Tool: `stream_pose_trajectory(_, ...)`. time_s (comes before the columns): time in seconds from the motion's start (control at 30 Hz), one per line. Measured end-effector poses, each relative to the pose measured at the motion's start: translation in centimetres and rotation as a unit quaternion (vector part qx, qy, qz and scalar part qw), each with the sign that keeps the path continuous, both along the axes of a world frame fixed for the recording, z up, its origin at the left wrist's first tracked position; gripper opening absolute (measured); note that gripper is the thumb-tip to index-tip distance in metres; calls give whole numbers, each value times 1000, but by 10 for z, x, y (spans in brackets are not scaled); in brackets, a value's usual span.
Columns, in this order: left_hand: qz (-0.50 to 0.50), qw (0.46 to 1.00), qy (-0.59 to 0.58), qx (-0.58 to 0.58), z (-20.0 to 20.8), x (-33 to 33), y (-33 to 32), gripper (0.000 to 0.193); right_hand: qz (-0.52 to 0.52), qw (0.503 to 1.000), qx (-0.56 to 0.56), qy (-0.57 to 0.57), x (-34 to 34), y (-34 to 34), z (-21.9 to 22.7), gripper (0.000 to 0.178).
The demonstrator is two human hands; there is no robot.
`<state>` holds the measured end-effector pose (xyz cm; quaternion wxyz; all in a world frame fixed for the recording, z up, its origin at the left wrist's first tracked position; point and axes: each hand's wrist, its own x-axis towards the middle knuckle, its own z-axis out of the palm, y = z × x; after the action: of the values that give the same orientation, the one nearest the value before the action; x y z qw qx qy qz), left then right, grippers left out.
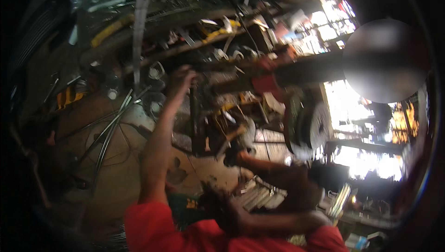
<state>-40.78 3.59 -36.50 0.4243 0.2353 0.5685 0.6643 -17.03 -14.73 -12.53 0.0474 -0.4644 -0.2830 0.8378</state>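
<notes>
My left arm stretches up and away from its red sleeve, and my left hand (183, 76) is at a dark, cluttered bench. It lies by the top of a dark upright metal bar (193, 113); motion smears the fingers, so any hold is unclear. My right forearm is bent across my front. My right hand (219, 205) is dark and in shadow close to my body, its fingers hard to make out. Just beyond it, another person's hand (237, 158) comes in from the right, near a pale rounded object (248, 133) on the bench.
A round grey wheel (319, 124) stands to the right, below a dark cylinder with a red collar (266, 85). Long thin rods (111, 131) lie at left beside a clear bottle (112, 87). Flat metal bars (262, 196) are stacked near my right forearm.
</notes>
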Motion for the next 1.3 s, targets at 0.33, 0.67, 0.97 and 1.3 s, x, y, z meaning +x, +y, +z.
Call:
stream_pose_trajectory(0.33,199,975,-91,-32,166,7,-321,29,190,787,563,-166,-72,-22,-32,40)
stream_pose_trajectory(0.67,13,995,96,15,244,40,-311,37,330,630,667,-222,-117,-40,24,58)
stream_pose_trajectory(0.97,-47,994,80,49,271,55,-242,16,336,648,658,-186,-33,-14,105,44)
stream_pose_trajectory(1.3,-138,980,7,144,297,138,-173,21,-267,685,657,-166,64,79,156,40)
